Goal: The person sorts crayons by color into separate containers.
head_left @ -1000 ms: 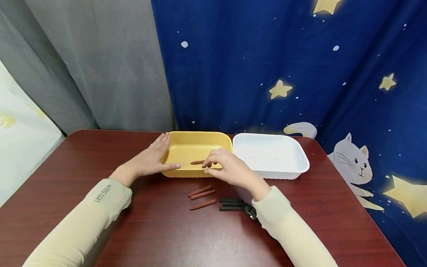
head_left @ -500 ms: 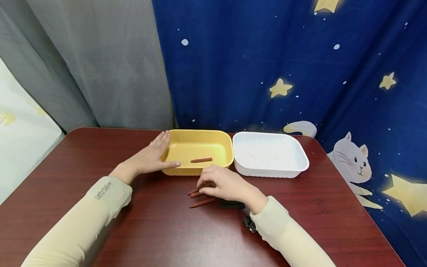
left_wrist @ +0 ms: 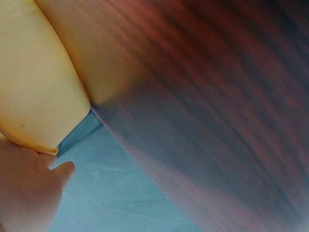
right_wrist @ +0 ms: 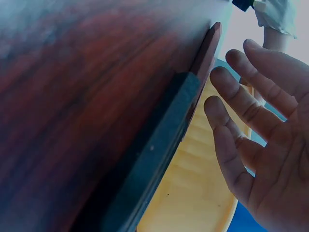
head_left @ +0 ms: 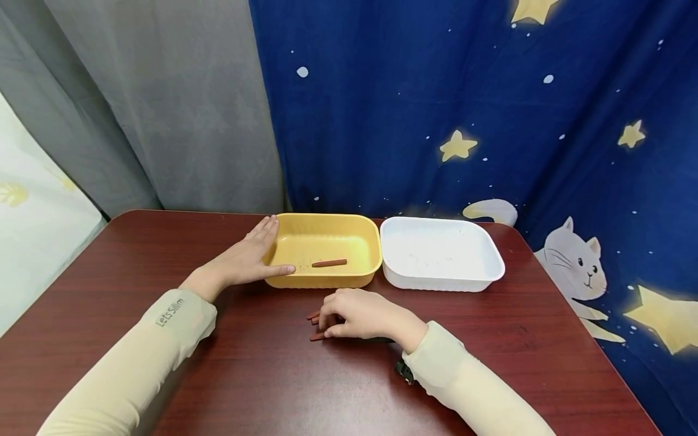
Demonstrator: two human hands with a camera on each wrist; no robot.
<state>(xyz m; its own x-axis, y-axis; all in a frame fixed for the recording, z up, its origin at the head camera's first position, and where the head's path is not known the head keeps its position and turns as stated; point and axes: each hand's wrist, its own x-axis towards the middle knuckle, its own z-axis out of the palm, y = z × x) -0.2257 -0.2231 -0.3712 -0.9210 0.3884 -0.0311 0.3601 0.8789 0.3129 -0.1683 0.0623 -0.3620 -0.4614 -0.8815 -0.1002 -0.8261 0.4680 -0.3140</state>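
Observation:
My left hand rests on the left end of the yellow tray, its thumb straight along the near rim. Inside that tray lies one brown crayon-like stick. My right hand is low over the table, fingertips right at several brown sticks of the same kind, whose ends poke out past it. Its fingers are bent loosely and spread in the right wrist view, with nothing between them. Dark crayon-like sticks lie under the palm, mostly hidden in the head view.
Right beside the yellow tray stands a white tray with small dark specks in it. Both stand near the back edge of the brown table. A blue curtain and a grey curtain hang behind.
The right hand has left the yellow tray, leaving a brown stick inside, and has come down toward me onto the brown sticks on the table. The left hand stays put.

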